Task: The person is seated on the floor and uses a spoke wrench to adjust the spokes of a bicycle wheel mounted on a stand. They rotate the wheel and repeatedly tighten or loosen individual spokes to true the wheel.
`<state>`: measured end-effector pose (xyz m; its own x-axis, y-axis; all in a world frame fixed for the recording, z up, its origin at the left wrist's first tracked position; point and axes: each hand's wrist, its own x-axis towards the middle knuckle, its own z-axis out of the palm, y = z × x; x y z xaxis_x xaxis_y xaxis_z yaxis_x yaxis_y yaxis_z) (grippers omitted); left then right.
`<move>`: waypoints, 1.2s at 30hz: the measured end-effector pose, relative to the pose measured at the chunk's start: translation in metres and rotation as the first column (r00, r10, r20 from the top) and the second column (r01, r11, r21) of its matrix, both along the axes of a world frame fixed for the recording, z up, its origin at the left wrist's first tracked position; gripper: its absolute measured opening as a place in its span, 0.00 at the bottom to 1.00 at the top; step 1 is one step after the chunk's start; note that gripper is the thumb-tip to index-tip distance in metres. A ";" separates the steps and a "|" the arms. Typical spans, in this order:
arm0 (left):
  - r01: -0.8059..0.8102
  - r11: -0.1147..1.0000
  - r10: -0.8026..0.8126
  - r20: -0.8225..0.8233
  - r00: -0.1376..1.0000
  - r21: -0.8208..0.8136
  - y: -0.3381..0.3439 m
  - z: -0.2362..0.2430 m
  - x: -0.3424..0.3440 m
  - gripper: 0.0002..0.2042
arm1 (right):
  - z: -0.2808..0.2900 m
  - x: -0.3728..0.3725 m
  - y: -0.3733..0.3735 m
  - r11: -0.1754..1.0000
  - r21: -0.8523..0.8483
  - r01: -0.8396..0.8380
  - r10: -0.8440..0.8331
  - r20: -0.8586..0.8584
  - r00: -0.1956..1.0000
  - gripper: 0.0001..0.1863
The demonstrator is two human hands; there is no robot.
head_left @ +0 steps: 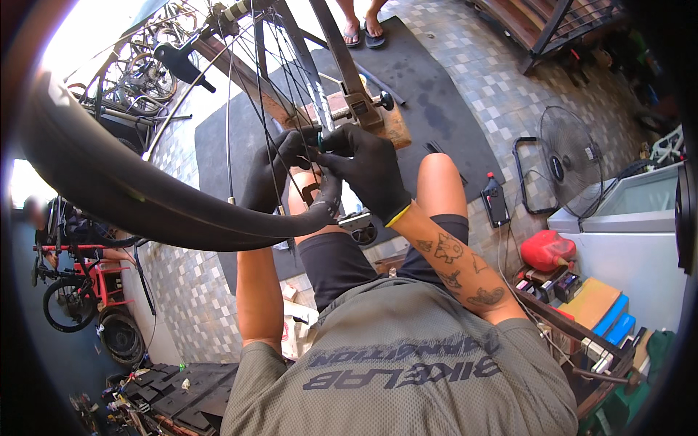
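Note:
A bicycle wheel with a black tyre point(182, 218) and thin spokes point(230, 131) stands close before me, held in a metal wheel stand point(356, 98). My left hand point(267, 171), in a black glove, reaches behind the spokes with its fingers closed near the rim. My right hand point(367, 167), gloved too, meets it from the other side, thumb and fingers pinched together. Between the fingertips shows a small teal spot, too small to name. Just below the hands, the tyre's near end curves out of sight by a metal bracket point(356, 221) of the stand.
A dark mat point(436, 109) covers the tiled floor ahead, where a person's feet point(363, 33) in sandals stand. To the right are a floor fan point(560, 163), a black bottle point(494, 200), a red jug point(547, 249) and a white chest freezer point(618, 254). Bicycles point(149, 76) crowd the left.

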<state>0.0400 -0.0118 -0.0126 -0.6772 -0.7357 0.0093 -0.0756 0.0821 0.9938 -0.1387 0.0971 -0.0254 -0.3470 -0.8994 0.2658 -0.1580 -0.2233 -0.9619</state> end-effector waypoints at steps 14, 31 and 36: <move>-0.194 0.938 0.231 0.101 0.968 -0.286 0.003 -0.017 -0.032 0.13 | -0.014 -0.009 -0.017 0.993 0.037 -0.111 0.107 0.112 0.988 0.18; -0.199 0.963 0.214 0.063 0.975 -0.184 0.012 0.015 -0.031 0.26 | -0.009 -0.032 -0.012 0.983 0.039 -0.178 0.161 0.280 0.947 0.14; -0.169 0.968 0.176 0.023 0.984 -0.185 0.001 0.005 -0.034 0.26 | -0.006 -0.025 0.001 0.974 0.099 -0.203 0.177 0.225 0.958 0.12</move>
<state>0.0058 -0.0109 -0.0079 -0.5430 -0.8296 0.1299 -0.1423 0.2433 0.9595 -0.1632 0.0985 -0.0313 -0.2033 -0.9749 0.0903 0.0875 -0.1099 -0.9901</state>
